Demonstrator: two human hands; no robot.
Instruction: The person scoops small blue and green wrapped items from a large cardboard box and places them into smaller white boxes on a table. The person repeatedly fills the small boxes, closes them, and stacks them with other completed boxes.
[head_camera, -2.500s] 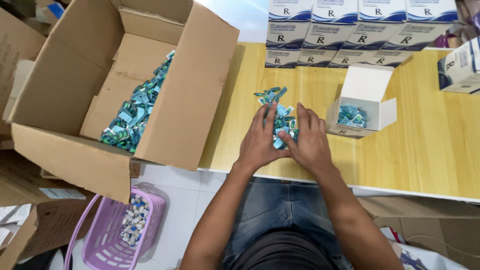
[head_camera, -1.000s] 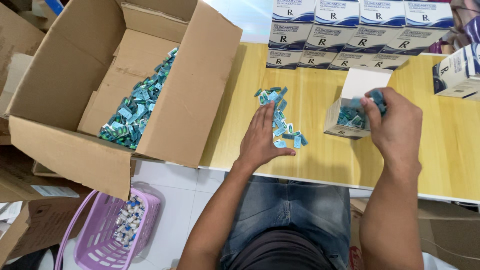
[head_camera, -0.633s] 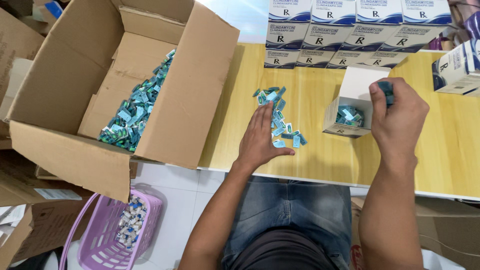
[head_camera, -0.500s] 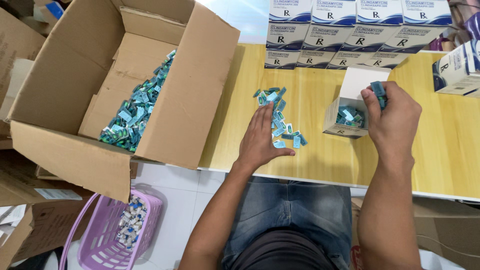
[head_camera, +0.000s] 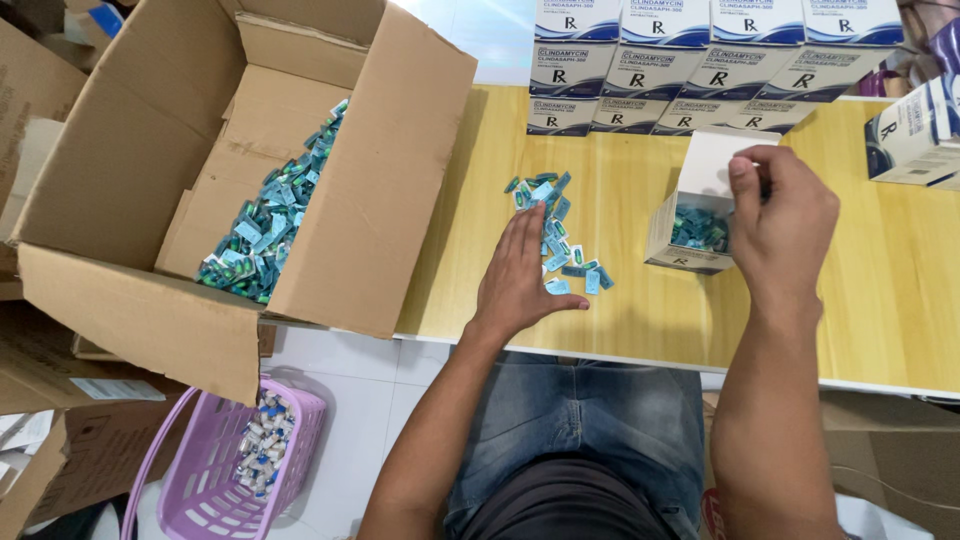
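My left hand (head_camera: 525, 275) lies flat, fingers spread, on the yellow wooden table (head_camera: 900, 300). It touches the left side of a small loose pile of blue-green blister packets (head_camera: 560, 235). My right hand (head_camera: 785, 215) hovers over the open small white box (head_camera: 700, 215), which stands on the table with more of the packets inside. Its fingers are pinched together, with a dark sliver of packets showing between thumb and fingers.
A large open cardboard box (head_camera: 390, 180) holding many loose packets (head_camera: 265, 225) sits at the table's left end. Stacked white-and-blue cartons (head_camera: 700, 60) line the far edge, and another carton (head_camera: 915, 135) sits far right. A purple basket (head_camera: 200, 480) of small vials stands on the floor.
My right hand lifted a pinch of packets from the pile and carried it right, to above the small white box. My left hand stayed flat by the pile.
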